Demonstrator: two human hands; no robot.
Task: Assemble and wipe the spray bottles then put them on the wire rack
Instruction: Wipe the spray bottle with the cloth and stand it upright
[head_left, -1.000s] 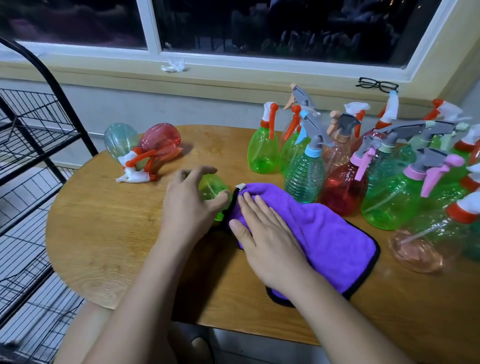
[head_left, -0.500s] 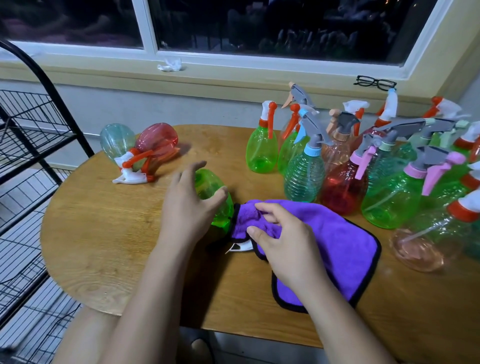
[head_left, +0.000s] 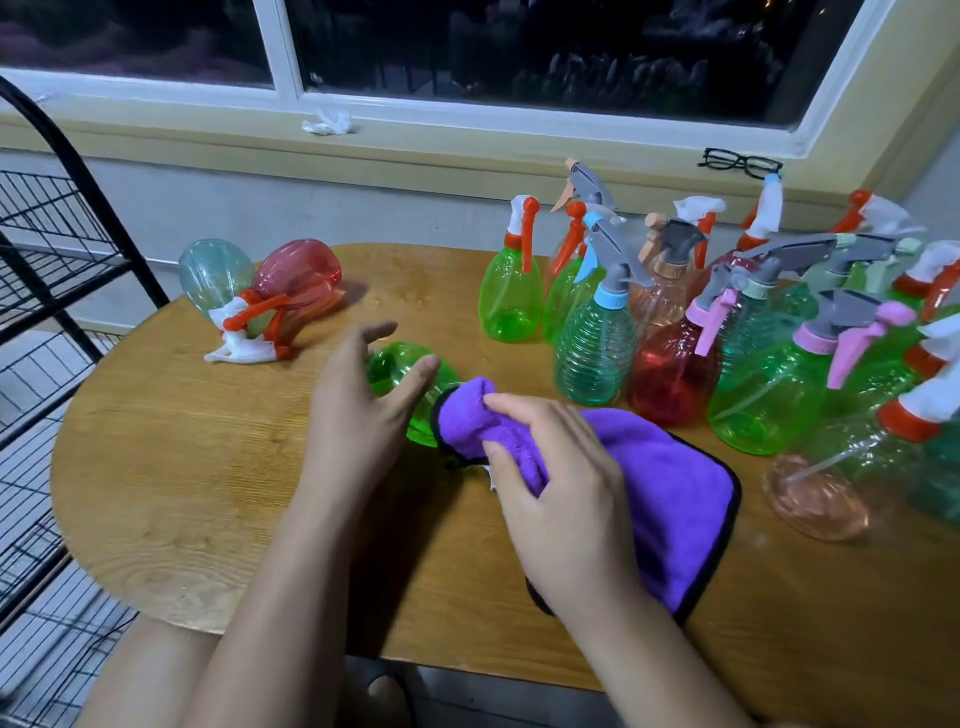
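Pinching a bunched fold of the cloth (head_left: 670, 488), the right hand (head_left: 561, 499) holds it against one end of the bottle (head_left: 400, 366). The bottle lies on its side on the table (head_left: 182, 467), just left of that grip. The left hand (head_left: 353, 415) rests on it, fingers straight and spread, thumb touching.

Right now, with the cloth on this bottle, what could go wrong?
1. The green bottle lies on its side under an open left hand with no real grip; it may roll.
2. The right hand bunches the purple cloth beside crowded upright bottles; a wide swipe might topple them.
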